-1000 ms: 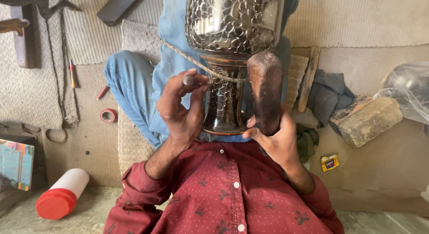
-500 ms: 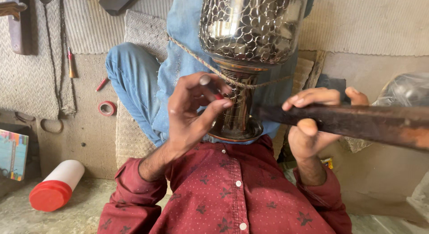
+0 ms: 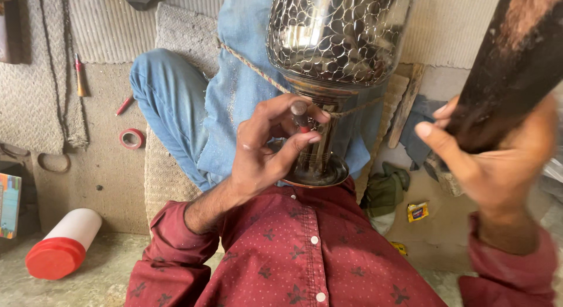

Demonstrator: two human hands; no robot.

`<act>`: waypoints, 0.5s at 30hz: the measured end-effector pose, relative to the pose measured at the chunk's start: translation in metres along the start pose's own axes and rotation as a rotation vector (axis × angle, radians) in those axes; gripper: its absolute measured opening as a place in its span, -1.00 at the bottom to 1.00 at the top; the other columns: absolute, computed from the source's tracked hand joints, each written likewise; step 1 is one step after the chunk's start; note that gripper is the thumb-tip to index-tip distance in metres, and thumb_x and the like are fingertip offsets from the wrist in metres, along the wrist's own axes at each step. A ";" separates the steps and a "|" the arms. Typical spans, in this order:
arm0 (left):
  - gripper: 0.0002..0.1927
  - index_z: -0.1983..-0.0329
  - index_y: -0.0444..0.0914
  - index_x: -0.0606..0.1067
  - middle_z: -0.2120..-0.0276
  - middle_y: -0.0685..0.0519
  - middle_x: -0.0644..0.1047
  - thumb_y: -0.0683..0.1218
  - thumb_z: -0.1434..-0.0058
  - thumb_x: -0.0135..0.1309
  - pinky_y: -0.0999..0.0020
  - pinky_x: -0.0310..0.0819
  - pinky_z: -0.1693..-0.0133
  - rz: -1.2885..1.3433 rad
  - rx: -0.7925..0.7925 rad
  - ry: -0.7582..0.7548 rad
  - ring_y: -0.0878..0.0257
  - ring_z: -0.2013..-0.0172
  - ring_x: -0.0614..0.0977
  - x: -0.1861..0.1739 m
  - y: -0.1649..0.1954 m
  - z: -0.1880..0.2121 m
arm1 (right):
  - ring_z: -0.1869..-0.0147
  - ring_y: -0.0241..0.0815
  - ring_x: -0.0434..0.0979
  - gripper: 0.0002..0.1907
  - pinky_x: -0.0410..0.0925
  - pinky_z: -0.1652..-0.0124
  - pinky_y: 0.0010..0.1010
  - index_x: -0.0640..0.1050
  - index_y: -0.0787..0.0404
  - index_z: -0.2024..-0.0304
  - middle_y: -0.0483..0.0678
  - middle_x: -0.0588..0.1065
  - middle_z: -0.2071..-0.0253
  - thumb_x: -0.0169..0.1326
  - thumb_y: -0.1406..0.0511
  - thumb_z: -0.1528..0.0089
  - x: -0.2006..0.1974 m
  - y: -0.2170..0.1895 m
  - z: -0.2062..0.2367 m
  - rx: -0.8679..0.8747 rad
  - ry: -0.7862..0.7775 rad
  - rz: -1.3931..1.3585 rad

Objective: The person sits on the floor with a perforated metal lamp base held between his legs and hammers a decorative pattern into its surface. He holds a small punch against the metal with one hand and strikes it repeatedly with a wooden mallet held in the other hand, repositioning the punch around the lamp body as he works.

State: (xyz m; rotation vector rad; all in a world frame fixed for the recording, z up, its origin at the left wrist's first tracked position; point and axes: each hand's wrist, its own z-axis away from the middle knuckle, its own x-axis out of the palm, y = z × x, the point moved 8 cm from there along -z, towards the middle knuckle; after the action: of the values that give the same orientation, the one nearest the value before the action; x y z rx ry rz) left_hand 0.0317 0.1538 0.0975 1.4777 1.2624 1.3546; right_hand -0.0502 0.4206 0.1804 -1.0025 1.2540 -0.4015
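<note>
Punch set against the vessel's neck
Left hand [image 3: 264, 151] pinches a small steel punch [image 3: 299, 110] at the hammered metal vessel [image 3: 337, 37]; right hand [image 3: 487, 160] clamps a heavy dark mallet [image 3: 510, 66], best gripped low

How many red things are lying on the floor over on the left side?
3, maybe more out of frame: a roll of red tape beside the bent knee, a thin red pen-like stick just above it, and a white bottle with a red cap at lower left.
</note>
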 end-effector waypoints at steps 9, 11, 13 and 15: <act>-0.60 -0.29 -0.36 0.27 -0.03 -0.14 0.58 -0.35 -0.47 0.10 0.40 0.73 0.00 -0.003 -0.008 0.002 0.20 -0.02 0.71 0.000 0.005 -0.002 | 0.27 -0.16 0.59 -0.79 0.47 0.25 -0.35 0.59 0.33 0.15 0.01 0.55 0.27 0.32 0.38 -0.22 -0.010 0.009 -0.030 0.320 -0.406 0.470; -0.61 -0.26 -0.37 0.27 -0.03 -0.14 0.57 -0.35 -0.45 0.10 0.40 0.74 0.03 -0.013 -0.011 0.026 0.19 -0.02 0.71 0.000 0.002 0.001 | 0.21 -0.22 0.62 -0.73 0.47 0.25 -0.35 0.58 0.27 0.06 -0.03 0.60 0.20 0.30 0.43 -0.19 0.011 -0.009 -0.043 0.127 -0.589 0.417; -0.62 -0.23 -0.39 0.29 0.03 -0.13 0.59 -0.37 -0.42 0.11 0.39 0.74 0.07 -0.057 -0.015 0.049 0.17 0.01 0.72 0.000 -0.001 0.005 | 0.25 -0.19 0.56 -0.43 0.44 0.30 -0.34 0.50 0.19 -0.20 0.07 0.56 0.12 0.26 0.49 -0.12 0.008 -0.045 -0.053 -0.133 -0.588 0.489; -0.63 -0.16 -0.37 0.32 0.12 -0.11 0.63 -0.39 -0.38 0.17 0.41 0.66 0.16 -0.136 -0.040 0.118 0.23 0.18 0.71 -0.003 -0.005 0.011 | 0.30 -0.15 0.53 -0.24 0.41 0.33 -0.30 0.45 0.07 -0.32 0.08 0.55 0.15 0.26 0.51 -0.04 0.012 -0.070 -0.059 -0.334 -0.607 0.599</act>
State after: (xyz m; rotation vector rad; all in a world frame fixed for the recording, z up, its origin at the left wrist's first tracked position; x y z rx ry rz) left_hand 0.0416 0.1535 0.0899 1.2767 1.3764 1.3839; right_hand -0.0827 0.3499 0.2308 -0.8748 1.0053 0.5598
